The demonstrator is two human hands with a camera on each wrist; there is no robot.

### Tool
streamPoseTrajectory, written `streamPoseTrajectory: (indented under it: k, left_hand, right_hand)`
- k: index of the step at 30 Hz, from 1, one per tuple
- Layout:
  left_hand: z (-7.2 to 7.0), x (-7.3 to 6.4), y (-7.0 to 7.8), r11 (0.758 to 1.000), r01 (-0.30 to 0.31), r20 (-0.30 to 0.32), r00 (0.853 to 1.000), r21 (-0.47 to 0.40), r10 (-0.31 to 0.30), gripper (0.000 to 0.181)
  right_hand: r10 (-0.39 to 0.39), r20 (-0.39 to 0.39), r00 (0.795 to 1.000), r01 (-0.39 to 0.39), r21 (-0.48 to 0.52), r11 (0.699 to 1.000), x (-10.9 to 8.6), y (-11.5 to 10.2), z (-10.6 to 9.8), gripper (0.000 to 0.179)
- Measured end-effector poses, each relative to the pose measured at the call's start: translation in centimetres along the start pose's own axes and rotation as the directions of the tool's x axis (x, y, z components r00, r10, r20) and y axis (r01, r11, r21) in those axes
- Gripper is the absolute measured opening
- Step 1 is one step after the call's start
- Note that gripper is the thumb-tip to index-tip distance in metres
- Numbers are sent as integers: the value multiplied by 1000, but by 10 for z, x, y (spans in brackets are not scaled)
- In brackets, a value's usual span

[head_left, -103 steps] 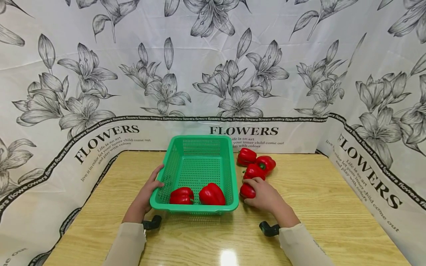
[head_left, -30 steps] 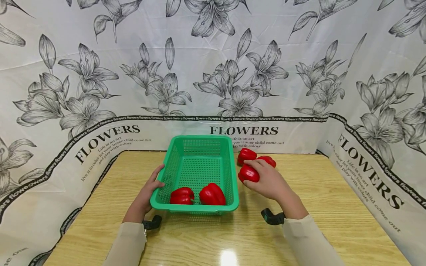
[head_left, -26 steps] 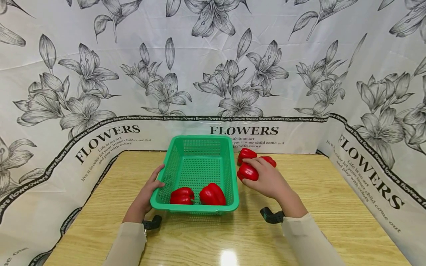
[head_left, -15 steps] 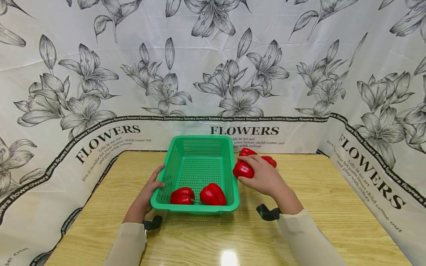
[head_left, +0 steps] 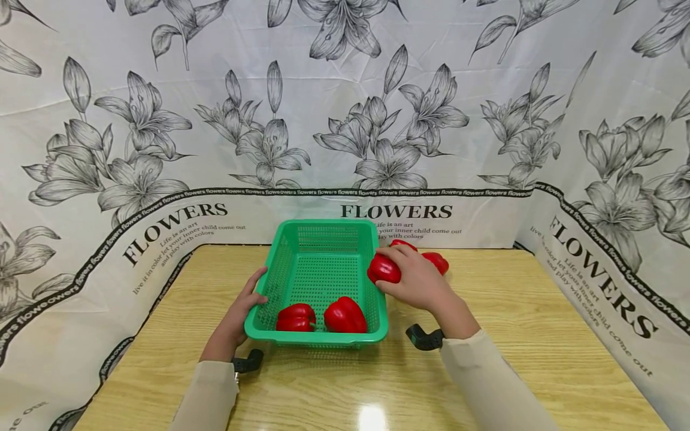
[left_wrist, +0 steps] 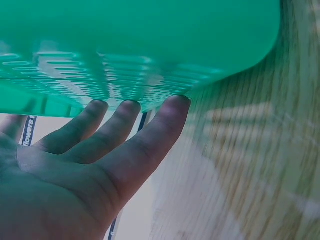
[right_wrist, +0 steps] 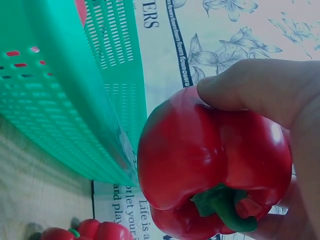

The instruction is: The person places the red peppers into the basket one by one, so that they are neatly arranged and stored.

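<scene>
A green perforated basket (head_left: 315,337) stands on the table with two red bell peppers, a left one (head_left: 296,317) and a right one (head_left: 345,315), at its near end. My left hand (head_left: 237,314) holds the basket's left side, thumb over the rim; in the left wrist view its fingers (left_wrist: 145,150) lie along the outer wall below the rim. My right hand (head_left: 417,281) grips another red bell pepper (head_left: 384,269), which overlaps the basket's right rim in the head view. The right wrist view shows its curved green stem (right_wrist: 225,207) and my thumb across its side.
More red bell peppers, one at the back (head_left: 405,243) and one farther right (head_left: 436,262), lie on the wooden table (head_left: 512,311) beyond my right hand, partly hidden by it. A white flower-printed cloth (head_left: 345,149) stands behind the table and along its sides.
My right hand has taken hold of a bell pepper, raised it, and carried it left to the basket's right rim. My left hand and the basket have stayed in place.
</scene>
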State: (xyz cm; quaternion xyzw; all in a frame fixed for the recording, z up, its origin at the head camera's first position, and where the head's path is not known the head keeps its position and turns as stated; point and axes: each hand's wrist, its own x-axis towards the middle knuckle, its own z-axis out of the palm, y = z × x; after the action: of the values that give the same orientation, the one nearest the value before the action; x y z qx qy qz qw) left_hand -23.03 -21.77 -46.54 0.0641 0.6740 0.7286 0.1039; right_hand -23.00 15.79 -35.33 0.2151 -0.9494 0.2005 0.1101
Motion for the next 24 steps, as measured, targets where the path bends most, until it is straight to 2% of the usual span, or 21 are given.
streamPoseTrajectory:
  k: [24]
  left_hand:
    - [1, -1, 1, 1000, -1, -6, 1000, 6, 1, 76]
  right_hand:
    - [-34, 29, 999, 33, 26, 999, 22, -20, 12, 59]
